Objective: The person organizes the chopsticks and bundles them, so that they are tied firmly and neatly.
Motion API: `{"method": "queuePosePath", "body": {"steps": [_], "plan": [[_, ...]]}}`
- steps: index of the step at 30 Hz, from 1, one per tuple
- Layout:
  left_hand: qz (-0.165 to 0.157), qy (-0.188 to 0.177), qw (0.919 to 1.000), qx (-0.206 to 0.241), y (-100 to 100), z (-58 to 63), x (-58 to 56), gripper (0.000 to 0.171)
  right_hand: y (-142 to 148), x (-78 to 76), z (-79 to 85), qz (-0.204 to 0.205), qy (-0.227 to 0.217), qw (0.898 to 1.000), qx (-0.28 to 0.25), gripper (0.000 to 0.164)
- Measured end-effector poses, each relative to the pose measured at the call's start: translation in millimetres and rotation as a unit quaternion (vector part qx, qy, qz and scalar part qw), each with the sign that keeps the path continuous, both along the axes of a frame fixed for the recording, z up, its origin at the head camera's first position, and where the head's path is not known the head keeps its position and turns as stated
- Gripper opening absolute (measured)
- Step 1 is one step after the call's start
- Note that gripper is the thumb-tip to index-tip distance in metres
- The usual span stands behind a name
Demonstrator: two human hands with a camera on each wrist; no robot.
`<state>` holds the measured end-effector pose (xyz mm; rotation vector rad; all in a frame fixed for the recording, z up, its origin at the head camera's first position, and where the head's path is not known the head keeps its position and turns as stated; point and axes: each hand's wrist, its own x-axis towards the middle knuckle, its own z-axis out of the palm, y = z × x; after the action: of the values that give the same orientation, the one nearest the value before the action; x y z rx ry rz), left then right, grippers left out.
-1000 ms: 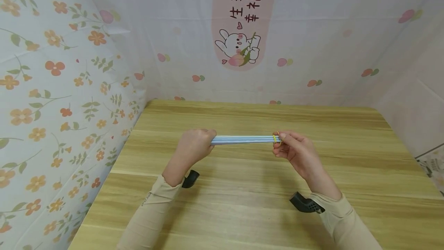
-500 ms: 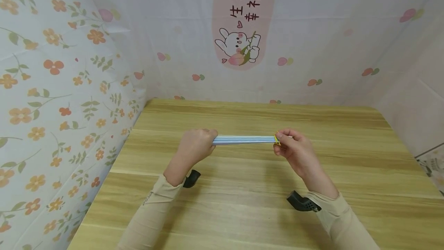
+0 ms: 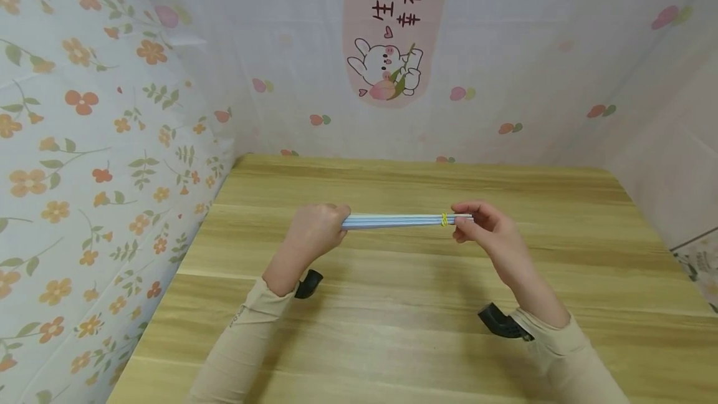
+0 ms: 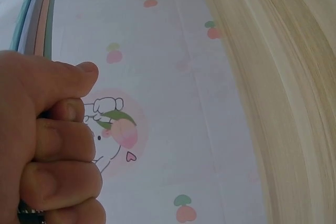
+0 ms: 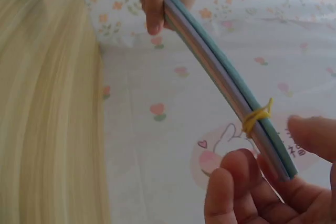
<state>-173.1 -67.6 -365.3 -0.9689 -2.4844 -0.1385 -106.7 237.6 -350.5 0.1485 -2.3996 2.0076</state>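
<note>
A bundle of pastel chopsticks (image 3: 395, 221) in blue, purple, pink and green is held level above the table. My left hand (image 3: 314, 232) grips its left end in a fist. In the left wrist view, dark patterned ends (image 4: 31, 214) peek out below that fist. A yellow rubber band (image 5: 256, 119) is wound round the bundle near its right end. My right hand (image 3: 493, 239) is at that end, just beyond the band. Seen from the right wrist, its loosely bent fingers lie behind the chopstick tips, while the thumb (image 5: 315, 137) stands apart from them.
A wood-grain table (image 3: 370, 317) spreads beneath both hands. White cloth with fruit prints and a rabbit picture (image 3: 387, 70) hangs behind it; flower-patterned cloth (image 3: 84, 161) hangs on the left. Black wrist devices (image 3: 503, 323) sit below each hand.
The right fingers were twisting the yellow rubber band at the bundle's end. They have let go of it and moved right, and the band now sits snug. The left hand keeps its grip.
</note>
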Motion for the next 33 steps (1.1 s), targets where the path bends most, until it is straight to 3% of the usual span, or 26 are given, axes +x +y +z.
{"method": "queuePosePath", "body": {"steps": [3, 7, 11, 16, 23, 33], "plan": [[-0.001, 0.0, 1.0, 0.001, 0, 1.9, -0.1, 0.023, 2, 1.1, 4.1, -0.005, 0.02, 0.995, 0.097, 0.03], [0.0, 0.002, 1.0, 0.0, 1, 2.9, 0.5, 0.024, 2, 0.5, 7.9, -0.011, 0.049, 0.979, 0.199, 0.03], [0.0, 0.005, 1.0, -0.007, 1, 1.2, 2.2, 0.026, 0, 0.8, 10.3, -0.007, 0.075, 0.962, 0.264, 0.025], [0.0, 0.0, 0.9999, -0.01, 1, -0.5, 3.8, 0.024, -3, 2.8, 12.5, 0.0, 0.083, 0.955, 0.284, 0.024], [-0.001, -0.006, 0.9999, -0.008, 2, 1.1, 3.8, 0.025, -4, 0.7, 14.7, 0.012, 0.065, 0.957, 0.284, 0.026], [0.0, -0.023, 0.9997, -0.005, 3, 3.6, 3.9, 0.028, -7, 0.6, 16.7, 0.014, 0.074, 0.959, 0.272, 0.026]]}}
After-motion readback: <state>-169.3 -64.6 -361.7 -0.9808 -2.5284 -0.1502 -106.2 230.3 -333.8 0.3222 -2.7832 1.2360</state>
